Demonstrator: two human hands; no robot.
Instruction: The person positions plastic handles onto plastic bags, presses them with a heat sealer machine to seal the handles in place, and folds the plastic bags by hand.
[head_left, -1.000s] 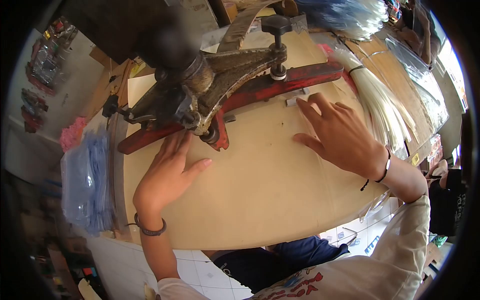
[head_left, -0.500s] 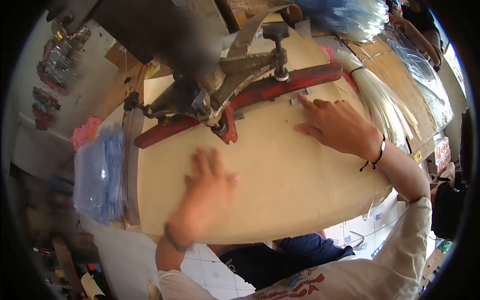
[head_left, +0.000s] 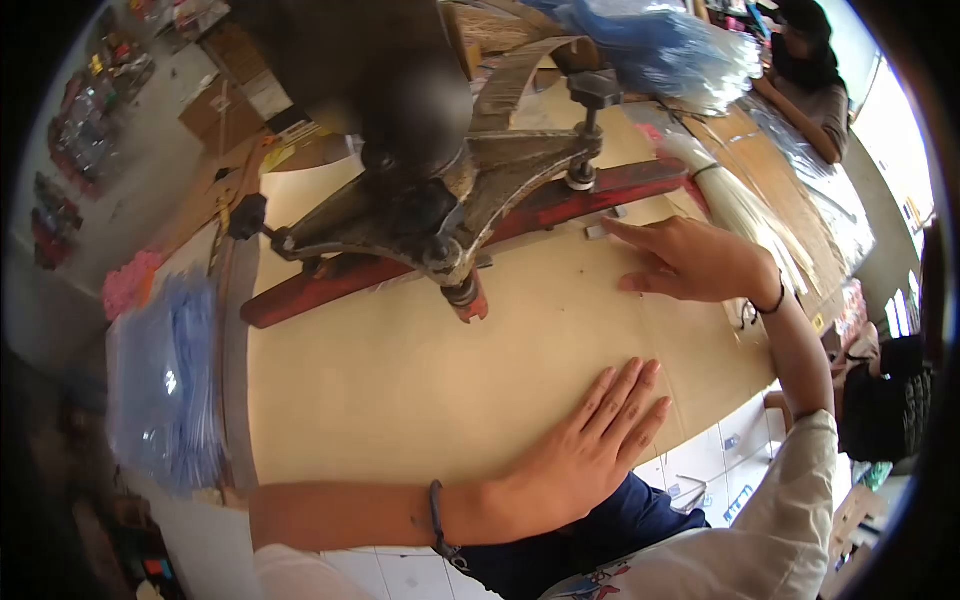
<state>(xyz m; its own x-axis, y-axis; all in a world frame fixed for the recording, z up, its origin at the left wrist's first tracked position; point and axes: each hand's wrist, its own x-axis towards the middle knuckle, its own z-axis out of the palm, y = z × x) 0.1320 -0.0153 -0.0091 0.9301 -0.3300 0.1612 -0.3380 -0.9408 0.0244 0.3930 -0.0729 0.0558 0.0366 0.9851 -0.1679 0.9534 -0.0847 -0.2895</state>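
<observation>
Resting flat — both grips released — left hand point(head_left: 585, 455) and right hand point(head_left: 700, 262) press the cardboard sheet point(head_left: 420, 370).

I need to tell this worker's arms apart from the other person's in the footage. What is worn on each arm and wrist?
The left hand is bare, with a thin dark band round the wrist and a pale short sleeve near the frame's lower edge. The right hand is bare too, with a thin dark cord bracelet at the wrist and a cream-white sleeve above the elbow. No gloves or rings show.

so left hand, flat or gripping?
Flat. The left hand lies palm down on the board, fingers spread, holding nothing.
</observation>
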